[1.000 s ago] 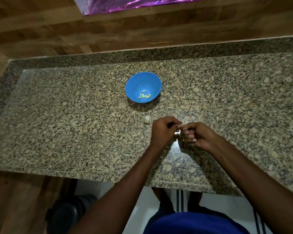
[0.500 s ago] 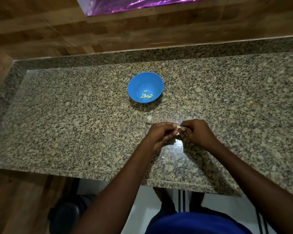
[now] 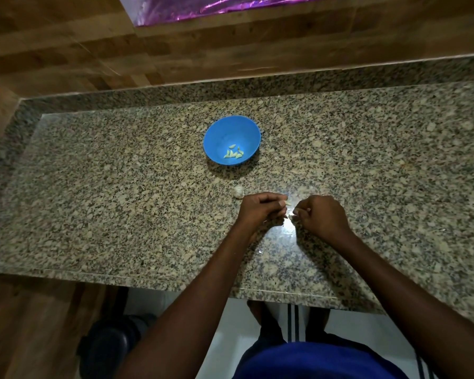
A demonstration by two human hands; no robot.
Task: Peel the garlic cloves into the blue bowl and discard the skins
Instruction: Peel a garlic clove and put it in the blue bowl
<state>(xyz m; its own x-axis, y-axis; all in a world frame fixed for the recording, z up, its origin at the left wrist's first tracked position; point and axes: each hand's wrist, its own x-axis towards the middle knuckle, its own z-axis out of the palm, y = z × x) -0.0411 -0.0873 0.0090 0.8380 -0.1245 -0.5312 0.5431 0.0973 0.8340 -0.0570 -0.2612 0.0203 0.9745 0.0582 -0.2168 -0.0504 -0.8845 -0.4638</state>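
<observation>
A blue bowl [image 3: 225,132] stands on the granite counter [image 3: 93,201] and holds several peeled garlic cloves [image 3: 233,153]. A pale piece of unpeeled garlic [image 3: 238,191] lies on the counter just in front of the bowl, by my left hand. My left hand [image 3: 260,210] pinches a small garlic clove [image 3: 287,203] at its fingertips. My right hand [image 3: 320,214] is curled beside it, its fingertips pinching a pale bit of skin [image 3: 291,216] close to the clove. Both hands hover low over the counter, a little apart.
A wooden wall rises behind the counter, with a purple shiny sheet [image 3: 230,6] at the top. A dark round bin [image 3: 104,348] stands on the floor below the counter's front edge, left of my legs.
My hands have drifted slightly apart; the fingertips that met over the clove now show a small gap. The view shifted a little.
</observation>
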